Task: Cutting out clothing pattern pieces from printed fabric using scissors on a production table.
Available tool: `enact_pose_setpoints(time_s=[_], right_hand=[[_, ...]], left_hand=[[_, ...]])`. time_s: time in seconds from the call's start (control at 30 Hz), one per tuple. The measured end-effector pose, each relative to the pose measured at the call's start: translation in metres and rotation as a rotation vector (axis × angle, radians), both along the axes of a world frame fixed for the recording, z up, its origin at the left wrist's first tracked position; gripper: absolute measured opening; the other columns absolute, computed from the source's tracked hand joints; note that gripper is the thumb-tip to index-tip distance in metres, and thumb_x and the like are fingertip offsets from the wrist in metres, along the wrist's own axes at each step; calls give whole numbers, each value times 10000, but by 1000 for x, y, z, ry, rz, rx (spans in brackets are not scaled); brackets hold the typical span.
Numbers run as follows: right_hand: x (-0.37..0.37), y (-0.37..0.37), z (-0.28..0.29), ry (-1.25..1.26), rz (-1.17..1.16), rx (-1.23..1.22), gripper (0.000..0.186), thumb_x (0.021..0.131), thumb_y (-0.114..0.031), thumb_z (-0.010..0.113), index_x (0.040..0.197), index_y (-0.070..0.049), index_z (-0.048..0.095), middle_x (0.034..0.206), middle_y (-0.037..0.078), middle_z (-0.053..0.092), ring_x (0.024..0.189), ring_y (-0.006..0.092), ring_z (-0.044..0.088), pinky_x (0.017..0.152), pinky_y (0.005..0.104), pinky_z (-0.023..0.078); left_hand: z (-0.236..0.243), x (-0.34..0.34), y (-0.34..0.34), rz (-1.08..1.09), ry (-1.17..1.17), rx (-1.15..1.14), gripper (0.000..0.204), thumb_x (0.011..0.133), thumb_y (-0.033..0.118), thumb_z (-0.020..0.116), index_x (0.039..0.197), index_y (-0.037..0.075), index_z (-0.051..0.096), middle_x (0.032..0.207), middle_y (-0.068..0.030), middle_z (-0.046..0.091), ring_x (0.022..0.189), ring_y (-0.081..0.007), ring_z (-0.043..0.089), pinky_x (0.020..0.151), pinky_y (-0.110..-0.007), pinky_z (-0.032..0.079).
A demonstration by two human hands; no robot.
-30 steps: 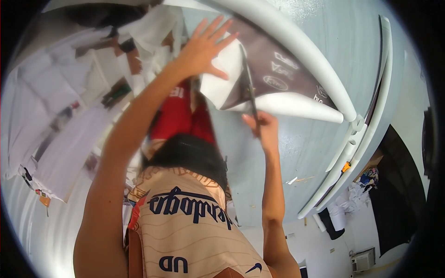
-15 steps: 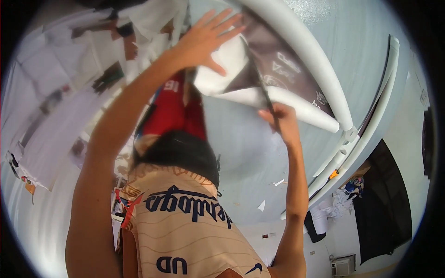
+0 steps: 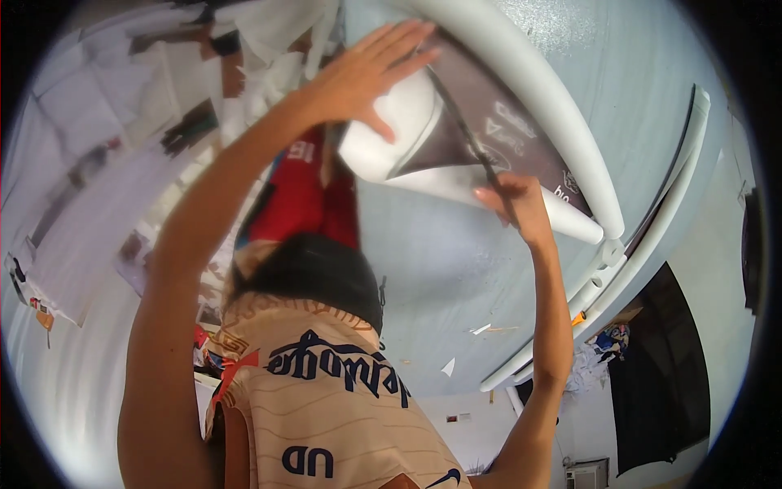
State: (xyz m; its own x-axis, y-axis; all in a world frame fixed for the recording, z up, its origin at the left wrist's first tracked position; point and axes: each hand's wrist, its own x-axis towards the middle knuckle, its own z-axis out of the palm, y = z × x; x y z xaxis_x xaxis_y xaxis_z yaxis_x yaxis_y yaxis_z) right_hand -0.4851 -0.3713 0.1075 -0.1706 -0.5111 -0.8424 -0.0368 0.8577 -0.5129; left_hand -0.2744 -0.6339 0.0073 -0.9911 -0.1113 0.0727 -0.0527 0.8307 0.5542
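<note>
A sheet of material (image 3: 476, 77) with a dark brown face and white print lies on the pale surface, its ends curled into white rolls. My left hand (image 3: 379, 69) rests with fingers spread over the curled white part of the sheet (image 3: 407, 106). Closed around the end of a long, thin dark strip (image 3: 462, 122) is my right hand (image 3: 521, 204). This strip runs slantwise across the printed face, up toward my left fingertips. Whether it is a separate piece or the sheet's own edge, I cannot tell.
A thick white roll (image 3: 562, 81) curves along the sheet's far side. More long rolls (image 3: 680, 171) lie at the right, near an orange-handled tool (image 3: 579, 318). White scraps (image 3: 448, 367) are scattered on the pale surface (image 3: 440, 285). Heaped white sheets (image 3: 90, 187) fill the left.
My right hand has moved to the right and slightly up, with the dark strip in it. The left hand stays spread in nearly the same place.
</note>
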Motion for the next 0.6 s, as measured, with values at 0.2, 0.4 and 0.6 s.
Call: enact_pose_setpoints(time_s=[0.2, 0.4, 0.6], right_hand=[[-14, 2, -7, -22, 29, 16, 294, 851, -220, 841, 695, -57, 652, 531, -36, 477, 444, 57, 421, 411, 248, 281], [-11, -24, 2, -32, 57, -1, 348, 844, -273, 851, 669, -57, 640, 524, -39, 463, 438, 61, 412, 415, 266, 276], [12, 22, 37, 136, -30, -114, 519, 733, -293, 939, 542, -70, 510, 508, -49, 418, 492, 41, 374, 440, 240, 287]], left_hand=[[-7, -5, 4, 9, 77, 73, 1462, 435, 611, 892, 1603, 57, 208, 1679, -197, 138, 1555, -360, 144, 1265, -501, 179], [-9, 3, -4, 35, 66, 35, 1462, 449, 627, 893, 1602, 50, 204, 1675, -211, 131, 1552, -373, 147, 1263, -518, 173], [0, 39, 4, 170, 8, 133, 1379, 556, 549, 916, 1611, 42, 188, 1665, -270, 99, 1539, -469, 93, 1241, -564, 131]])
